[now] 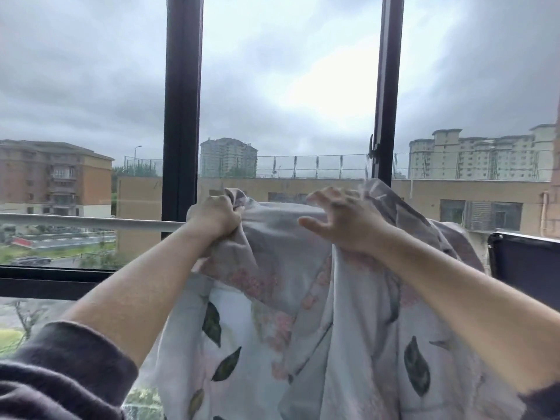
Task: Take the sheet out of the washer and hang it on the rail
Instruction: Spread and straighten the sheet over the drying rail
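The pale cotton sheet printed with green leaves and pink flowers (303,328) is already out of the washer and draped over the grey metal rail (91,222) before the window, most of it hanging on the near side. A bunched top edge is clenched in the closed left hand (216,216), while the right hand (342,219) is held above the cloth with fingers (321,197) spread, nothing gripped. What is judged to remain is spreading the sheet evenly along the rail.

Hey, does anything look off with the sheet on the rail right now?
Yes. The pale leaf-and-flower printed sheet sits bunched over the grey metal rail, gathered in folds rather than spread flat. The left hand clutches one wad; the right hand is open.
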`<state>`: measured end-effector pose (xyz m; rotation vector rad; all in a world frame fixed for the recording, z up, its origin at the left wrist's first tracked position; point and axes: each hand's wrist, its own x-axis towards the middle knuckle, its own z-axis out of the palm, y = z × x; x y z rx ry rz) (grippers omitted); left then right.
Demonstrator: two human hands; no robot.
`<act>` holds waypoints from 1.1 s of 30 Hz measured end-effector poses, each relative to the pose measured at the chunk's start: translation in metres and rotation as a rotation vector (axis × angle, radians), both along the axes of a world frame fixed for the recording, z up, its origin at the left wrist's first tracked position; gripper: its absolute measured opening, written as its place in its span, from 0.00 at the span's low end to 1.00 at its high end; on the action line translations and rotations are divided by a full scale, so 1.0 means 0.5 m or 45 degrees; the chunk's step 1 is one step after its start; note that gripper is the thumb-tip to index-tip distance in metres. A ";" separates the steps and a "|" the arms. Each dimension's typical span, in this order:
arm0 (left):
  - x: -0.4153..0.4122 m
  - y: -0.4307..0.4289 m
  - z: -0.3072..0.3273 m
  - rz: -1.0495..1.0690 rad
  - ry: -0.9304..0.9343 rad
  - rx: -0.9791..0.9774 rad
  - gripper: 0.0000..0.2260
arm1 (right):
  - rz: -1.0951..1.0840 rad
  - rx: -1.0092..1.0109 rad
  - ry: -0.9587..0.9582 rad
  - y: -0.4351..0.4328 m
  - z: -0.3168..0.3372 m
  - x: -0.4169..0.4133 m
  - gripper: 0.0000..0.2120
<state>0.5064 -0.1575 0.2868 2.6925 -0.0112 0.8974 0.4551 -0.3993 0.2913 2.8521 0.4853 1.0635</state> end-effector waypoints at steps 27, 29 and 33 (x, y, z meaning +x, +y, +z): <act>-0.046 0.076 -0.049 -0.576 0.008 0.340 0.44 | -0.073 0.919 -0.151 0.083 0.102 0.054 0.18; -0.042 0.056 -0.053 -0.554 -0.075 0.342 0.30 | 0.025 0.958 -0.185 0.116 0.120 0.051 0.17; -0.026 0.049 -0.038 -0.717 -0.370 -0.237 0.05 | 0.204 0.966 -0.189 0.171 0.163 0.059 0.10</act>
